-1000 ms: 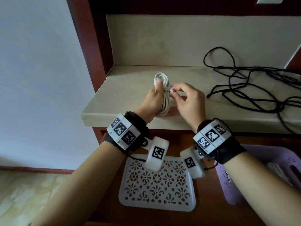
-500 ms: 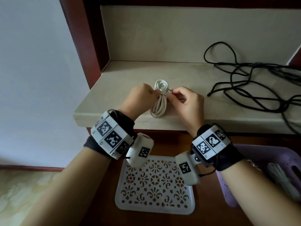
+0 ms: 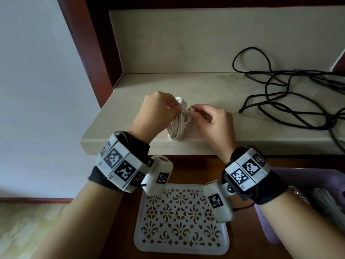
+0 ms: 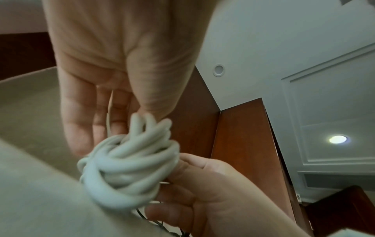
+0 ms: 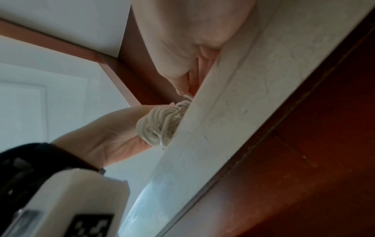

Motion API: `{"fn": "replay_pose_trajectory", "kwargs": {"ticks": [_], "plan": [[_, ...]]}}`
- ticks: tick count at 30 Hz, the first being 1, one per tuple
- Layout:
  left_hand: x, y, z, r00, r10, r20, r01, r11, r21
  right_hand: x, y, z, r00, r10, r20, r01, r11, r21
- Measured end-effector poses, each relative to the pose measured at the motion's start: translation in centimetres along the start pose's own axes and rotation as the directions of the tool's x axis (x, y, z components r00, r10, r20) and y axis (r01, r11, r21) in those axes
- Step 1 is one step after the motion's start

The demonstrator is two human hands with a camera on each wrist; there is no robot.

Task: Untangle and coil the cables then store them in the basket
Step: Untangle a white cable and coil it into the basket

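A white cable (image 3: 178,122), wound into a coil, lies with its lower end on the beige shelf (image 3: 130,116). My left hand (image 3: 172,105) pinches the coil's top between thumb and fingers; in the left wrist view the thumb presses the white cable (image 4: 129,165) against the fingers. My right hand (image 3: 194,112) pinches the cable's loose end just right of the coil. The right wrist view shows the white cable (image 5: 160,126) beside the shelf's edge. A tangled black cable (image 3: 291,101) sprawls over the shelf's right side. The purple basket (image 3: 315,178) stands low at the right.
A white coiled cable (image 3: 328,204) lies inside the basket. A white perforated tray (image 3: 181,245) sits below the shelf between my forearms. A dark wooden frame (image 3: 89,53) bounds the shelf on the left, with a beige back wall (image 3: 186,43) behind.
The coil has come down from upright in the air to rest on the shelf. My left hand has turned over its top, and my right hand now pinches the loose end.
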State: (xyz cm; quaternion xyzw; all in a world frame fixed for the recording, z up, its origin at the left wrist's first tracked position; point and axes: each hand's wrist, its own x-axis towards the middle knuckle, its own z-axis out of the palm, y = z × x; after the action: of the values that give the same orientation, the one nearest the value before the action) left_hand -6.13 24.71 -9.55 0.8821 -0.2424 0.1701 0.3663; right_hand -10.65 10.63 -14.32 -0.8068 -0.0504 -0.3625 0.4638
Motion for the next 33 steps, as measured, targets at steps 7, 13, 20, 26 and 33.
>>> {"fn": "replay_pose_trajectory", "kwargs": {"ticks": [7, 13, 20, 26, 33], "plan": [[0.6, 0.1, -0.6, 0.948, -0.198, 0.248, 0.180, 0.979, 0.096, -0.6, 0.2, 0.8, 0.983, -0.182, -0.004, 0.182, 0.983, -0.014], [0.1, 0.3, -1.6, 0.946, -0.197, 0.259, 0.178, 0.979, 0.096, -0.7, 0.0, 1.4, 0.960, -0.281, 0.006, 0.281, 0.959, -0.038], [-0.5, 1.1, -1.1, 0.976, -0.180, 0.119, 0.178, 0.984, 0.025, -0.9, 0.1, 1.3, 0.914, -0.402, 0.052, 0.404, 0.897, -0.177], [-0.9, 1.0, 0.3, 0.958, -0.284, 0.045, 0.287, 0.948, -0.139, -1.2, 0.0, 0.9, 0.887, -0.439, 0.143, 0.462, 0.830, -0.312], [-1.6, 0.7, 1.8, 0.990, -0.135, -0.039, 0.135, 0.991, 0.000, -0.4, -0.4, 0.7, 0.965, -0.261, 0.007, 0.261, 0.962, -0.085]]}}
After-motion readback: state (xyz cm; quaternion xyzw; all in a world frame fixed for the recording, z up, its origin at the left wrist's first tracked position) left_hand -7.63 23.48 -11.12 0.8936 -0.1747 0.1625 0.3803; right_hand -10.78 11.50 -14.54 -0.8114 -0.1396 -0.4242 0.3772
